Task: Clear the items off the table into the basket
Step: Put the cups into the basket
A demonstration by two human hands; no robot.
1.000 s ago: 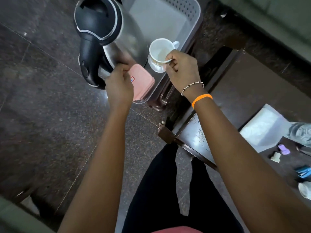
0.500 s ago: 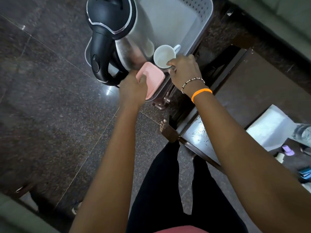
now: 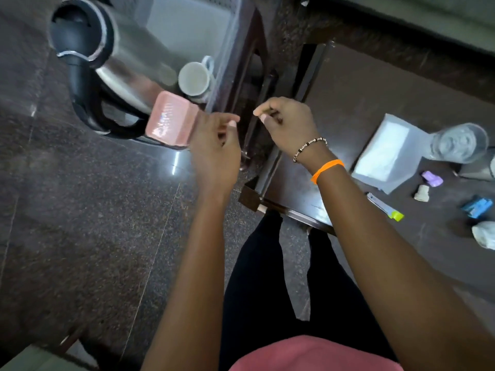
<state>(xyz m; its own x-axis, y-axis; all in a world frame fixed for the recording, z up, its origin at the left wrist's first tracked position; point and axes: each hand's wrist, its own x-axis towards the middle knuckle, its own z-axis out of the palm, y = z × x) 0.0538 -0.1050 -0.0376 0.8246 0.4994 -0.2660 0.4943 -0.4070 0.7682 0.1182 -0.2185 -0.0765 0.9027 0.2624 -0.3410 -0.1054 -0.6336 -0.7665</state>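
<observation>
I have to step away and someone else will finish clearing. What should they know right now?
Left hand: empty, beside the pink box.
Right hand: empty, fingers loosely curled, over the table edge.
In the basket: kettle, white mug and the pink box at the near edge.
Left on the table: clear bag, glass, purple piece, small white piece, blue item, green-tipped tool, crumpled white item.
</observation>
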